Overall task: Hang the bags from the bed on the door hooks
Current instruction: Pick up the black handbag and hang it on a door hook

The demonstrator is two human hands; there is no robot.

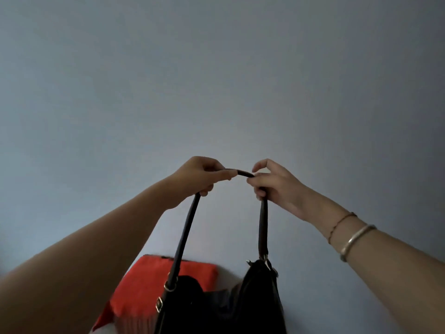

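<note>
A black handbag (255,300) hangs low in the middle of the head view from its dark strap (185,237), which arches up between my hands. My left hand (199,175) grips the strap's left side near the top. My right hand (274,182) grips the right side, thumb and fingers curled round it. Both hands are raised close to a plain pale surface (216,68). No hook shows; the short stretch of strap between the hands lies against the surface. An orange-red bag (142,288) hangs flat on the same surface behind and left of the black one.
The pale blue-grey surface fills the whole view above and beside the hands. Two bracelets (354,239) circle my right wrist.
</note>
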